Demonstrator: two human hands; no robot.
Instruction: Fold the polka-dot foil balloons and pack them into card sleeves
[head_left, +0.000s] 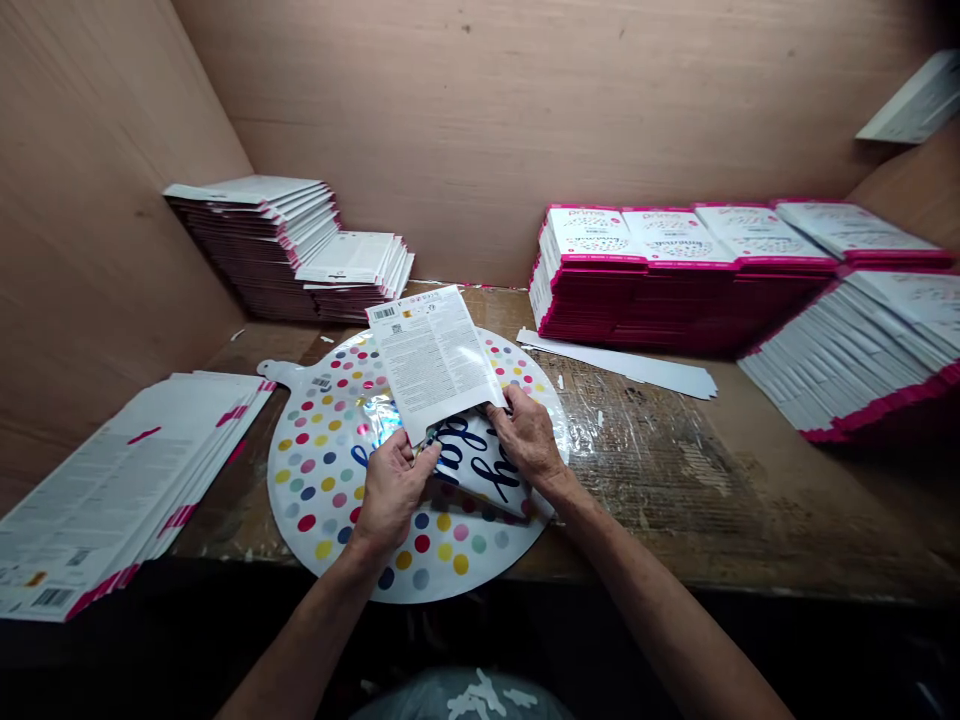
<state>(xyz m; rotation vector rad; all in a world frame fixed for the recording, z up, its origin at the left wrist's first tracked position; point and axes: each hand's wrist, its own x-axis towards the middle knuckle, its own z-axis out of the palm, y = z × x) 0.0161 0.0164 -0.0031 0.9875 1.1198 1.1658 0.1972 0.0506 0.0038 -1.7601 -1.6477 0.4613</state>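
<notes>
A round foil balloon point(322, 480) with multicoloured polka dots and a small tab at its left lies flat under my hands. Its near part is folded up into a flap with navy script point(480, 465). A printed paper card point(431, 360) with a barcode sits over the folded foil, its lower edge at my fingers. My left hand point(390, 490) pinches the foil near the card's left corner. My right hand point(529, 440) grips the card's lower right edge and the foil beneath. The foil's upper part is hidden behind the card.
Pink-edged packet stacks point(675, 270) fill the back right, with another stack point(847, 350) nearer. Dark-edged stacks point(255, 240) stand back left, and white cards point(127, 490) lie at left. A white paper strip point(622, 365) rests on the plastic-covered wooden table point(660, 470).
</notes>
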